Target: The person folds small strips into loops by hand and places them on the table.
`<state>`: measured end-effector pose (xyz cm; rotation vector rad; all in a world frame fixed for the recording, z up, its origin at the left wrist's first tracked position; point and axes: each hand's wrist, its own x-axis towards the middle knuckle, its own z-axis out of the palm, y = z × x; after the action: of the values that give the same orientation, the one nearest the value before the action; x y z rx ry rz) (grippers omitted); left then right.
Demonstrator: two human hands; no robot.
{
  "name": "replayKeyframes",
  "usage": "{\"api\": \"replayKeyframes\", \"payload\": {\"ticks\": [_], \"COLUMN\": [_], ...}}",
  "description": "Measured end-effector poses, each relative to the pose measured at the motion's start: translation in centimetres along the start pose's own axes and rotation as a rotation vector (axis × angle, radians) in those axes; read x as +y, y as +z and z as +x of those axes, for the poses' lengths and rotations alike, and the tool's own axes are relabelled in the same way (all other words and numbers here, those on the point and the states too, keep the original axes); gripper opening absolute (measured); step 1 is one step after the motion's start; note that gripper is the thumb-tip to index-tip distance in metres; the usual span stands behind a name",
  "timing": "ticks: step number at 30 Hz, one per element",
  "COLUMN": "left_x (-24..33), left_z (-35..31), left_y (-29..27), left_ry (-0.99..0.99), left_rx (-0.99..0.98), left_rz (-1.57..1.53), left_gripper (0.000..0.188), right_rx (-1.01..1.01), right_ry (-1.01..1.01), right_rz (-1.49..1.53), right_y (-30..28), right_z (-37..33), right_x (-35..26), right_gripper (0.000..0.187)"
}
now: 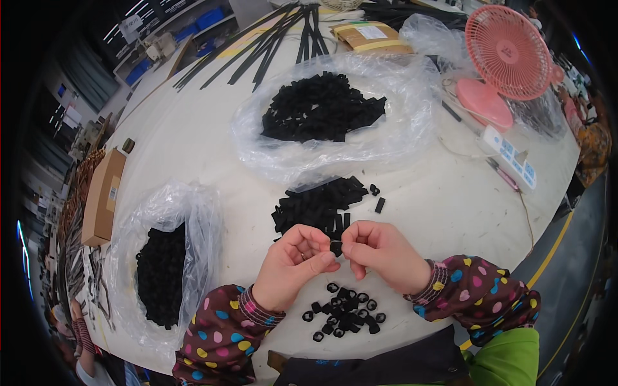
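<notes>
Both my hands meet over the near middle of the table, with a small black ring-shaped piece point(336, 247) between their fingertips. My left hand point(297, 260) pinches its left side, and my right hand point(384, 253) pinches its right side. Just beyond my fingers lies a loose pile of short black strips point(315, 204), with a few stray pieces at its right. Closer to me is a scatter of small black ringlike pieces point(347, 312), several showing a pale inside. The fingertips partly hide the held piece.
A clear plastic bag point(412, 128) of black pieces lies open at the back, another bag point(205, 225) at left. Around them are a cardboard box point(106, 193), long black strips point(257, 51), a brown packet point(370, 37), a pink fan point(507, 53), a power strip point(512, 154) and a pink-handled tool point(505, 177).
</notes>
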<state>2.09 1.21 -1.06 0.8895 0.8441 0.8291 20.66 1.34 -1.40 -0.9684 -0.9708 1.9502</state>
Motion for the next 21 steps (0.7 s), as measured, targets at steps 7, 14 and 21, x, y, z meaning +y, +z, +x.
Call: {"api": "replayKeyframes", "payload": {"ticks": [7, 14, 21], "left_x": [-1.1, -0.4, 0.3], "left_z": [0.0, 0.1, -1.1], "left_y": [-0.1, -0.2, 0.9], "left_ry": [0.231, 0.407, 0.211], "left_rx": [0.039, 0.112, -0.224], "left_rz": [0.245, 0.761, 1.014], "left_gripper": [0.029, 0.018, 0.015], "right_rx": [0.081, 0.075, 0.308], "right_ry": [-0.365, -0.6, -0.662], "right_rz": [-0.59, -1.091, -1.54], "right_y": [0.8, -2.0, -6.6], "right_z": [-0.7, 1.2, 1.6], "right_x": [0.9, -2.2, -2.7], "right_gripper": [0.009, 0.007, 0.009]}}
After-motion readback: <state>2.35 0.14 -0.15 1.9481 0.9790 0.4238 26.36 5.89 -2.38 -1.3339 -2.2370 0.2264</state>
